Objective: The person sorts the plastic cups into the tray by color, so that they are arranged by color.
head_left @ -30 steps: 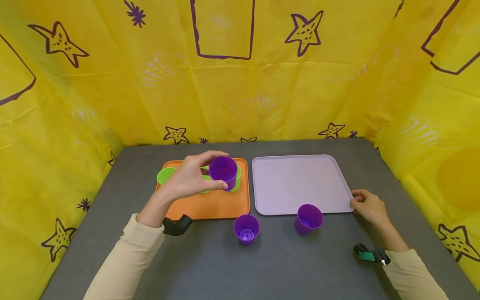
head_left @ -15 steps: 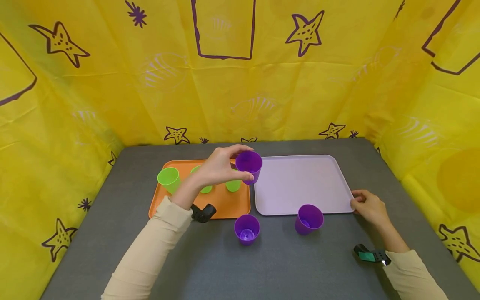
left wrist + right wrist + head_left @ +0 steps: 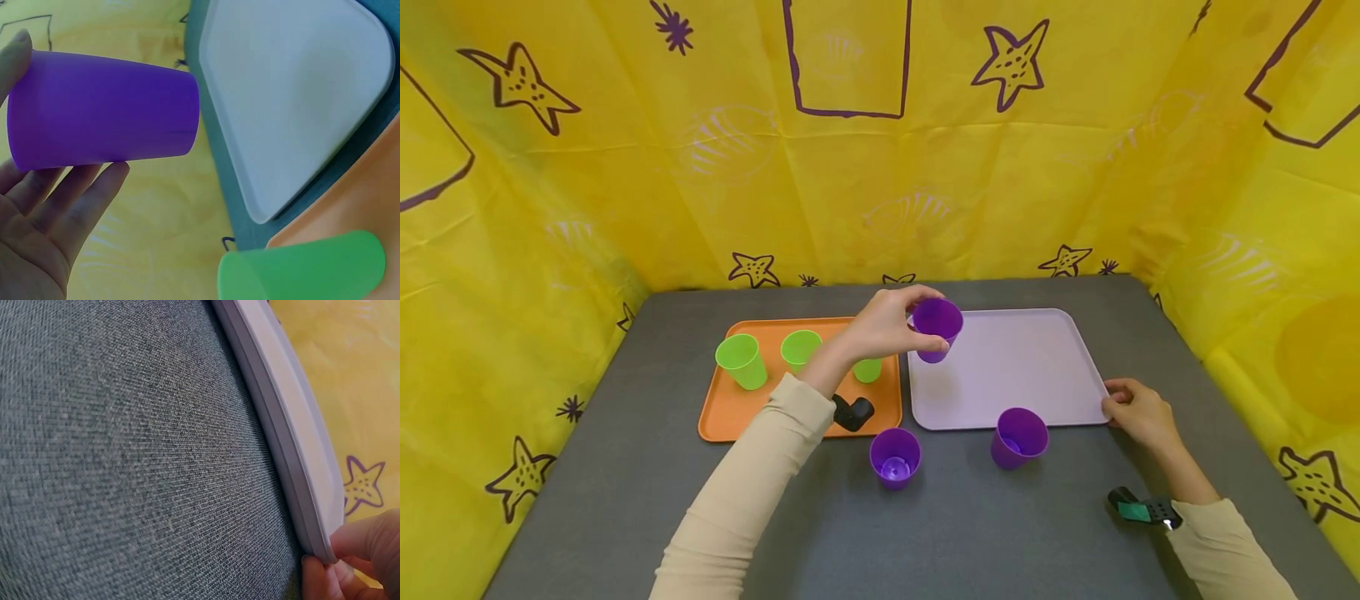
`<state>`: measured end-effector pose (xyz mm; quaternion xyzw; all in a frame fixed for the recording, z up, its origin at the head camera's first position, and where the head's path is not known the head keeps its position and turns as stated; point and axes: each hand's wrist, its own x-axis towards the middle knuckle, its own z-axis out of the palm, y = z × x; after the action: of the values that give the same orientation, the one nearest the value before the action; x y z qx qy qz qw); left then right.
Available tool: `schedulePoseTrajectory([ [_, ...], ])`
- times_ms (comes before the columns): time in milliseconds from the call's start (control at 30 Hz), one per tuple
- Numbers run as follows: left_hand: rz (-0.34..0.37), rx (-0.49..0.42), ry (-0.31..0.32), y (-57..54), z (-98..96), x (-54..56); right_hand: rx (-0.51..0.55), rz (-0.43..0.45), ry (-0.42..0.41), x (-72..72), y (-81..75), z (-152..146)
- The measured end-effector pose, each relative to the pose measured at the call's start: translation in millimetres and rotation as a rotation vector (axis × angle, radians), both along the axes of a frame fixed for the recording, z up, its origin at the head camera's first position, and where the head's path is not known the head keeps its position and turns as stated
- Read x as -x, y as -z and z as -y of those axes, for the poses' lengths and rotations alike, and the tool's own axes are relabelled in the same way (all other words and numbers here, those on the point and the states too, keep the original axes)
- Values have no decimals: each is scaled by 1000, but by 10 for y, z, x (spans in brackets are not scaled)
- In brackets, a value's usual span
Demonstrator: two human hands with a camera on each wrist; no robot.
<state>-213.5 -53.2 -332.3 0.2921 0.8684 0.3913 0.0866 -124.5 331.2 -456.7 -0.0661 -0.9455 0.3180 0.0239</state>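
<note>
Behind the grey table (image 3: 955, 533) and up both its sides hangs a yellow backdrop (image 3: 880, 167) printed with purple starfish. Lying flat on the table, the lilac tray (image 3: 1015, 367) is on your right and the orange tray (image 3: 722, 421) just beside it on your left. Beige sleeves (image 3: 745, 492) bring your arms in — and both hands are busy! Your right hand (image 3: 1138, 414) has the lilac tray's near right corner pinched between thumb and fingers. Your left hand (image 3: 895, 325) spans a purple cup (image 3: 942, 323), thumb on one side, fingers bent against the other, parted only as wide as the cup. Up it hangs, mouth upward, above the lilac tray's left end, clear of the surface. On the orange tray you have three green cups (image 3: 745, 364), partly behind your arm; two more purple cups (image 3: 1019, 439) stand on the table just in front of the trays. Smallest of all — black straps (image 3: 852, 413) at your wrists.
</note>
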Motion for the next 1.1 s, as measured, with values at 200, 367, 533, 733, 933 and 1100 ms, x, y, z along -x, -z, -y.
schedulePoseTrajectory([
  [200, -32, 69, 4, 93, -154, 98, 4, 9, -5, 4, -8, -6],
  [367, -28, 129, 19, 185, -238, 136, 2, 28, -5, -2, -6, -7],
  [533, -12, 163, 12, 267, -285, 155, -5, 24, -6, 4, -1, -10],
  [733, -11, 220, -10, 348, -312, 187, 2, 26, -8, 3, 0, 2],
  [933, -27, 301, -19, 424, -320, 229, 11, 33, -1, 1, 8, -1],
  [1100, -24, 323, -4, 469, -344, 242, 16, 31, 3, 4, 5, -5],
])
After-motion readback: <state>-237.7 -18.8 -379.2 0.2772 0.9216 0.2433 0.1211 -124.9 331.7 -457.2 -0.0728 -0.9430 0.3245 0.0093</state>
